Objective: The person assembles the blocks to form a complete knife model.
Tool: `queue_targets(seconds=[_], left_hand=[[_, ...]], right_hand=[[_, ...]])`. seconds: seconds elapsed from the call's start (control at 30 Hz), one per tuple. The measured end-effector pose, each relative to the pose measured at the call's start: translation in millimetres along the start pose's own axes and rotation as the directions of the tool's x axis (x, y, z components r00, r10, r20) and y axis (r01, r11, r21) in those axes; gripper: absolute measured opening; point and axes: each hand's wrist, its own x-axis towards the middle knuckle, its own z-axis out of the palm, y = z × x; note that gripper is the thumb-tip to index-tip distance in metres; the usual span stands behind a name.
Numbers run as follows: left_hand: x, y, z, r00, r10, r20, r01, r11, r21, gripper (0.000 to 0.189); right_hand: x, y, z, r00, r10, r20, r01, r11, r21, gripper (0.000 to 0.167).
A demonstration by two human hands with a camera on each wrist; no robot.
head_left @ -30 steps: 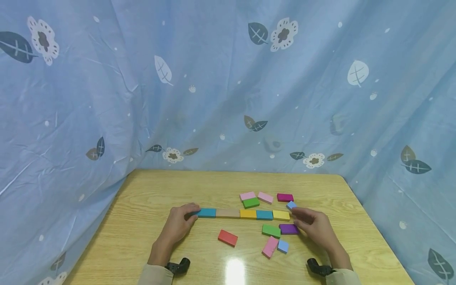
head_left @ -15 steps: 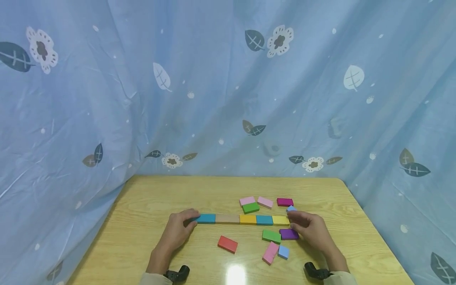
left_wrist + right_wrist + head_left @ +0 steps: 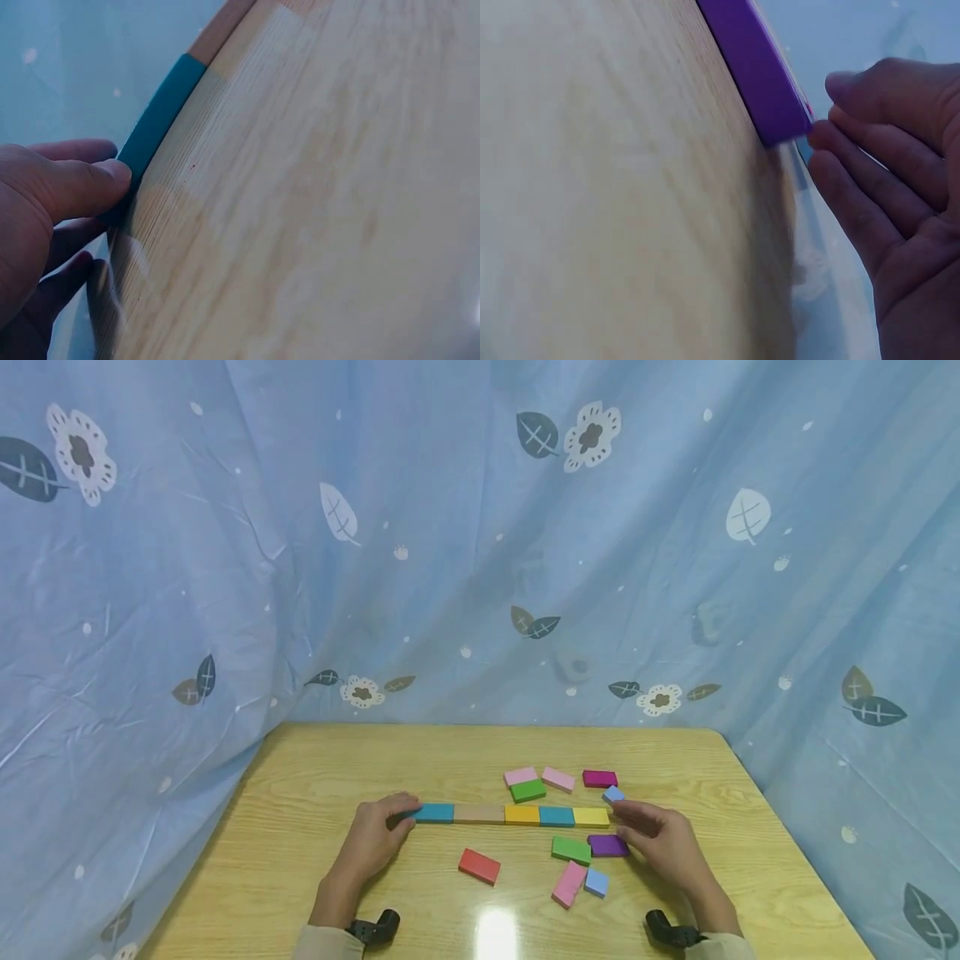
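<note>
Five blocks (image 3: 478, 814) lie end to end, parallel with the far edge of the wooden surface (image 3: 315, 760); squaring that row seems the step in hand, calling next for gentle, even pressure. Left grip (image 3: 377, 837) pinches the blue end block (image 3: 435, 813); right grip (image 3: 663, 842), fingers loosely parted, sits by the yellow end block (image 3: 591, 817), contact unclear to me. Loose blocks (image 3: 572, 850) flank the row, before a flowered curtain (image 3: 442, 577).
</note>
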Motion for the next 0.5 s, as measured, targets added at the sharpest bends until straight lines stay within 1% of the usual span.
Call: queue_targets(seconds=[0.1, 0.3, 0.5], left_hand=[[0.2, -0.3, -0.2, 1.0, 0.0, 0.002, 0.0, 1.0, -0.005, 0.031], [0.1, -1.0, -1.0, 1.0, 0.014, 0.0, -0.014, 1.0, -0.013, 0.031], [-0.6, -0.7, -1.2, 1.0, 0.019, 0.007, -0.019, 1.0, -0.007, 0.031]], right_hand=[[-7.7, 3.9, -2.1, 1.0, 0.0, 0.001, 0.0, 1.0, 0.019, 0.04], [-19.4, 8.1, -1.5, 0.998, 0.059, 0.031, -0.061, 0.995, 0.082, 0.043], [-24.0, 5.0, -0.6, 0.999, 0.027, 0.03, -0.029, 0.997, 0.074, 0.042]])
